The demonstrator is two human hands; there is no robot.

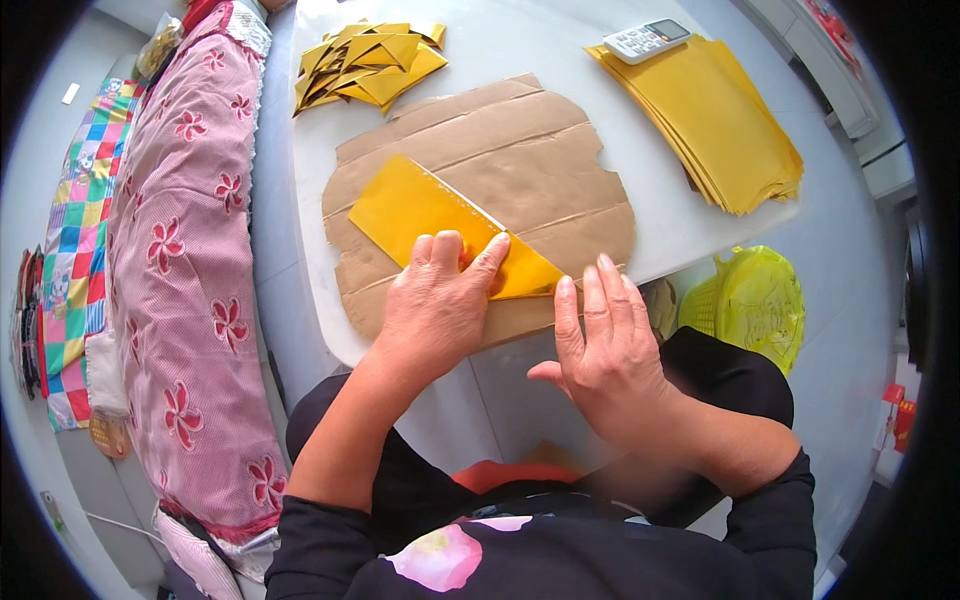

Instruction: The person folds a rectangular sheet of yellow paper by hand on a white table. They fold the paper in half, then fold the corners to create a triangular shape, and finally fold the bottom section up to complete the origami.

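Observation:
A sheet of gold foil paper, partly folded over with a slanted edge, lies on a flattened piece of brown cardboard. My left hand presses on the paper with its fingertips, the index finger near the slanted edge. Flat and with its fingers stretched out, my right hand rests at the paper's right corner, by the cardboard's near edge; it grips nothing. Folded gold paper pieces are heaped at the back left. At the back right lies a stack of gold sheets with a white remote control on top.
The white table has a rounded near-left corner. A yellow-green plastic basket with a bag over it stands below its right side. To the left is a long seat under a pink flowered cover. My knees are under the near edge.

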